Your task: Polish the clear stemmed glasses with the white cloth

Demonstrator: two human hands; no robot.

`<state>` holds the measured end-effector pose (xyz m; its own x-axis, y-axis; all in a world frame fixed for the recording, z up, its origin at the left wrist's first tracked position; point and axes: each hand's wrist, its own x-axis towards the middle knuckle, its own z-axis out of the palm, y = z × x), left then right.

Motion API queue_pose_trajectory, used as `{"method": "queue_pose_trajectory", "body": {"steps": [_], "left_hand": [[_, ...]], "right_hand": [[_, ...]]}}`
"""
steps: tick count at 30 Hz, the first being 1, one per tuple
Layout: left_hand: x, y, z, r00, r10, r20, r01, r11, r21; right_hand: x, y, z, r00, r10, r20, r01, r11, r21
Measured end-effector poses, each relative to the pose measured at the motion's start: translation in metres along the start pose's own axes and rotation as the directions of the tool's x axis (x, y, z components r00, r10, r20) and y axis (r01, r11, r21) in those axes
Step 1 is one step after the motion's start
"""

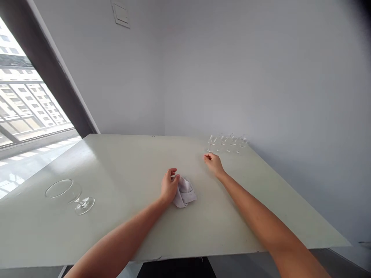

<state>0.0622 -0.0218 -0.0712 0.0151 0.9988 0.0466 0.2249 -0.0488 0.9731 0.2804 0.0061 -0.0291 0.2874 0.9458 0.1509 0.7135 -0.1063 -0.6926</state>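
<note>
Near the middle of the pale table, my left hand rests beside a crumpled light cloth, its fingers loosely curled and apart, the thumb at the cloth's upper edge. Farther forward and to the right, my right hand has its fingers curled together just in front of a group of small stemmed glasses; whether anything is between the fingertips is hidden. Several of these clear glasses stand upright at the back right. A larger stemmed glass lies on its side at the left, away from both hands.
The table reaches back to a plain grey wall, with its front edge close to my body. A wall switch is at the upper left. Beyond the table's left side is a bright window.
</note>
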Motion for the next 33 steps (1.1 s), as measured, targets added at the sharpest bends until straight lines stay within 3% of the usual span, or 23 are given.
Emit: {"method": "queue_pose_trajectory", "body": {"steps": [2,4,6,7,9,11,13,16,17,20,23,25,28,30,33], "left_hand": [[-0.003,0.011,-0.005,0.996,0.056,-0.070,-0.059,0.997,-0.044],[-0.012,0.031,-0.015,0.972,0.177,-0.151,-0.188,0.980,-0.059],[-0.027,0.054,-0.028,0.933,0.297,-0.202,-0.315,0.947,-0.067],[-0.037,0.065,-0.035,0.915,0.339,-0.219,-0.362,0.929,-0.073],[-0.057,0.079,-0.051,0.879,0.400,-0.257,-0.431,0.900,-0.071],[-0.076,0.078,-0.071,0.826,0.445,-0.346,-0.483,0.875,-0.029],[-0.091,0.064,-0.098,0.729,0.459,-0.508,-0.500,0.864,0.064],[-0.102,0.030,-0.149,0.525,0.342,-0.779,-0.318,0.928,0.193],[-0.102,0.018,-0.166,0.498,0.256,-0.829,-0.186,0.965,0.186],[-0.093,-0.008,-0.211,0.556,0.014,-0.831,0.093,0.993,0.079],[-0.073,-0.024,-0.236,0.619,-0.143,-0.772,0.182,0.983,-0.036],[-0.059,-0.031,-0.244,0.658,-0.214,-0.722,0.190,0.975,-0.116],[-0.044,-0.039,-0.246,0.713,-0.240,-0.659,0.156,0.970,-0.185],[-0.037,-0.042,-0.244,0.723,-0.221,-0.655,0.144,0.975,-0.169],[-0.024,-0.037,-0.233,0.766,-0.160,-0.623,0.127,0.987,-0.097]], "right_hand": [[-0.037,-0.023,0.003,0.977,-0.176,0.120,0.174,0.984,0.029],[-0.076,-0.043,0.008,0.849,-0.457,0.266,0.465,0.884,0.033],[-0.108,-0.057,0.017,0.712,-0.593,0.376,0.661,0.747,-0.071],[-0.120,-0.061,0.022,0.679,-0.611,0.407,0.711,0.686,-0.156],[-0.133,-0.063,0.034,0.669,-0.610,0.424,0.741,0.586,-0.328],[-0.134,-0.062,0.047,0.688,-0.600,0.408,0.724,0.535,-0.435],[-0.129,-0.059,0.057,0.692,-0.598,0.405,0.719,0.516,-0.466],[-0.120,-0.054,0.063,0.686,-0.604,0.406,0.727,0.540,-0.425],[-0.117,-0.054,0.062,0.691,-0.602,0.400,0.723,0.567,-0.394],[-0.111,-0.054,0.058,0.738,-0.560,0.376,0.658,0.720,-0.219],[-0.102,-0.057,0.051,0.797,-0.485,0.360,0.495,0.866,0.071],[-0.095,-0.058,0.046,0.828,-0.433,0.357,0.358,0.897,0.258],[-0.084,-0.055,0.039,0.865,-0.364,0.346,0.168,0.859,0.484],[-0.076,-0.052,0.033,0.902,-0.301,0.309,0.071,0.810,0.582],[-0.060,-0.051,0.022,0.950,-0.188,0.249,-0.054,0.688,0.724]]}}
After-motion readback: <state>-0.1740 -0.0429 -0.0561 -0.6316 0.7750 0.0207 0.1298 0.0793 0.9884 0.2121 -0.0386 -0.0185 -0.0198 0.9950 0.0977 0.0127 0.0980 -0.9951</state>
